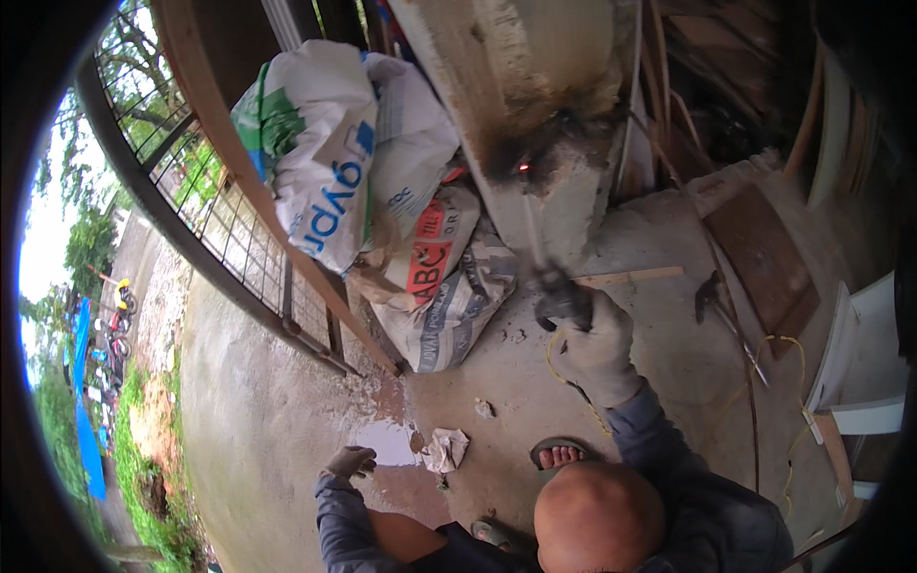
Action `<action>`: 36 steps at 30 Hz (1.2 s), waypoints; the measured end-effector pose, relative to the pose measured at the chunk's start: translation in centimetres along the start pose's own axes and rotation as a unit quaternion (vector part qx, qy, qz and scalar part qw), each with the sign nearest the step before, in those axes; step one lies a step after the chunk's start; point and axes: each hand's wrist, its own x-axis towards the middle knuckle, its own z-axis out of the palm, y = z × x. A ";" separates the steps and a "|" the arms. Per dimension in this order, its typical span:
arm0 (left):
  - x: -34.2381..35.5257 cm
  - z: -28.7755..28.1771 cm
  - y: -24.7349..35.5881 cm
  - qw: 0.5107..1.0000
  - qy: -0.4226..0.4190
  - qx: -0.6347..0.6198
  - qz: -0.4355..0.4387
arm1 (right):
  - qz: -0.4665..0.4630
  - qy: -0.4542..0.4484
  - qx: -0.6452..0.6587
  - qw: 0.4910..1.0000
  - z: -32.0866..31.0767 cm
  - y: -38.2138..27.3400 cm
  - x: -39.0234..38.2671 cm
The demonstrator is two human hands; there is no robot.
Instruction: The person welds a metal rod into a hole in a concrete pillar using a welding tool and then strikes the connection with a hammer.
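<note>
Clamped in the gloved right hand, an electrode holder points its rod to twelve o'clock, so the glowing tip meets the scorched steel column. Gloved left hand, fingers loosely curled and holding nothing, hangs at eight o'clock, well apart from the sparks.

Gloved right hand grips welding electrode holder — rod tip glows at scorched pillar; left hand hangs free.

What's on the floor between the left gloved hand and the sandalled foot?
Head view: a crumpled pale rag beside a wet patch, between left hand and foot.
</note>
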 end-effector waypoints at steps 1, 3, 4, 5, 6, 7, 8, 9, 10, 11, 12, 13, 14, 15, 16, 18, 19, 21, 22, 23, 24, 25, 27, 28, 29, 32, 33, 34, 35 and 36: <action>0.1 -0.1 -0.1 1.000 0.001 0.016 0.002 | 0.089 -0.032 0.123 0.988 -0.5 0.3 -0.3; 0.3 -0.3 -0.3 1.000 -0.003 0.024 -0.003 | 0.236 -0.124 0.481 0.835 -1.8 0.7 -0.5; 0.3 -0.3 -0.4 1.000 0.001 0.024 -0.012 | 0.241 -0.203 0.699 0.642 -2.0 1.2 0.1; 0.2 -0.4 -0.4 0.999 -0.001 0.041 -0.015 | 0.242 -0.169 0.753 0.588 -2.7 1.3 0.3; 0.3 -0.5 -0.2 0.999 -0.006 0.045 -0.024 | 0.220 -0.166 0.811 0.515 -2.9 1.5 0.6; 0.0 0.1 -0.5 0.995 0.031 0.093 -0.009 | 0.239 -0.132 0.846 0.457 -3.4 1.4 0.6; 0.7 -0.9 0.7 0.913 -0.051 0.376 0.150 | 0.234 -0.165 0.775 0.564 -3.6 1.5 0.7; 0.4 0.7 0.0 0.999 0.009 0.044 0.010 | 0.228 -0.203 0.682 0.665 -3.4 1.5 0.7; 1.1 0.3 0.7 0.999 -0.027 0.042 -0.003 | 0.118 -0.211 0.619 0.747 -3.5 1.4 0.4; 1.1 0.6 0.4 1.000 0.009 0.028 -0.009 | 0.138 -0.175 0.487 0.845 -2.7 1.3 0.1; 1.7 0.6 0.5 1.000 -0.002 0.022 0.002 | 0.122 -0.133 0.363 0.914 -2.2 1.1 -0.5; 2.0 0.5 0.3 1.000 -0.002 0.027 0.015 | 0.045 -0.104 0.298 0.948 -1.6 1.0 -0.9; 2.4 0.5 0.2 0.998 -0.006 0.053 0.032 | 0.052 -0.051 0.201 0.977 -0.7 1.0 -1.2; 2.6 0.2 0.0 0.998 -0.018 0.047 0.038 | 0.047 -0.073 0.191 0.978 -0.6 0.9 -1.5; 2.9 0.2 -0.1 0.997 0.003 0.076 0.024 | 0.049 -0.042 0.207 0.976 0.0 1.1 -1.4; 2.7 0.2 -0.3 1.000 -0.012 0.002 0.018 | 0.019 -0.015 0.089 0.996 -0.1 1.1 -1.0; 2.5 0.2 -0.1 1.000 -0.013 -0.006 0.015 | -0.013 -0.008 -0.029 0.999 -0.4 0.9 -0.8; 1.8 0.4 0.2 1.000 -0.011 -0.005 0.004 | -0.027 0.015 -0.063 0.998 -0.8 0.6 -0.2; 1.4 0.4 0.5 1.000 -0.006 0.003 0.004 | -0.035 0.022 -0.076 0.996 -1.1 0.5 0.1; 1.2 0.5 0.7 1.000 -0.004 -0.001 0.009 | -0.043 0.019 -0.104 0.993 -1.2 0.3 0.4; 0.9 0.5 1.1 1.000 -0.012 -0.007 0.005 | -0.038 0.022 -0.091 0.995 -1.2 0.3 0.8; 0.7 0.6 1.3 1.000 -0.015 -0.009 0.002 | -0.032 0.025 -0.078 0.996 -1.2 0.3 1.1; 0.4 0.5 1.6 1.000 -0.012 -0.005 -0.007 | -0.020 0.027 -0.062 0.998 -1.1 0.4 1.6; 0.5 0.5 1.8 1.000 -0.017 -0.008 -0.001 | -0.012 0.025 -0.057 0.998 -1.0 0.5 1.8; 0.4 0.5 1.8 1.000 -0.016 -0.007 -0.001 | -0.003 0.022 -0.053 0.998 -0.9 0.6 1.9; 0.3 0.6 1.7 1.000 -0.014 -0.012 0.005 | -0.011 0.017 -0.086 0.996 -0.8 0.9 1.9; 0.2 0.6 1.8 1.000 -0.009 -0.011 0.005 | -0.012 0.014 -0.080 0.997 -0.8 0.9 1.8; 0.2 0.7 1.8 1.000 -0.014 -0.013 0.006 | -0.014 0.012 -0.074 0.997 -0.8 1.0 1.8; 0.2 0.7 1.9 1.000 -0.015 -0.011 0.005 | -0.005 0.006 -0.075 0.997 -0.9 1.0 1.7; 0.1 0.7 2.1 1.000 -0.011 -0.004 0.004 | -0.023 0.011 -0.069 0.997 -0.9 0.9 1.7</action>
